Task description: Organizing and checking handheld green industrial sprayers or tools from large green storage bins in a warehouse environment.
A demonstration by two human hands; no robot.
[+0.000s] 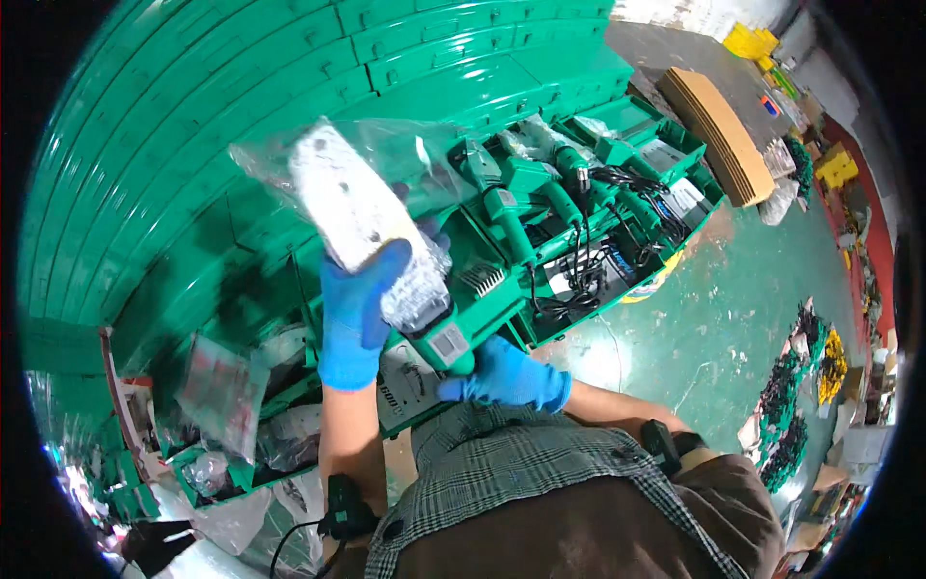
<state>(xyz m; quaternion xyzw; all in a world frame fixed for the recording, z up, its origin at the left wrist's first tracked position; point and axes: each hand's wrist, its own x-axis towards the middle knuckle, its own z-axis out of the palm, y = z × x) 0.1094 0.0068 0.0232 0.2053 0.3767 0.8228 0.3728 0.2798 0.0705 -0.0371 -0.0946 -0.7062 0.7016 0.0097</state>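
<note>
In the head view, the left hand, in a blue glove, is bent around the white wrapping of a green tool, with the thumb lying across the front; the fingers behind are partly hidden. The right hand, also in a blue glove, is at the lower end of the green body, its fingers curled and touching it; how firmly they grip, I cannot tell. The tool is in front of the person's checked apron, tilted, with its wrapped end toward the upper left. A clear plastic bag spreads loosely around this upper end. Just beyond, to the right, are open green cases, which contain other green tools, black cables and a comb-like part. Behind them, many stacked green cases form a curved wall. Brown cardboard sheets stand near the farther end of the open cases.
</note>
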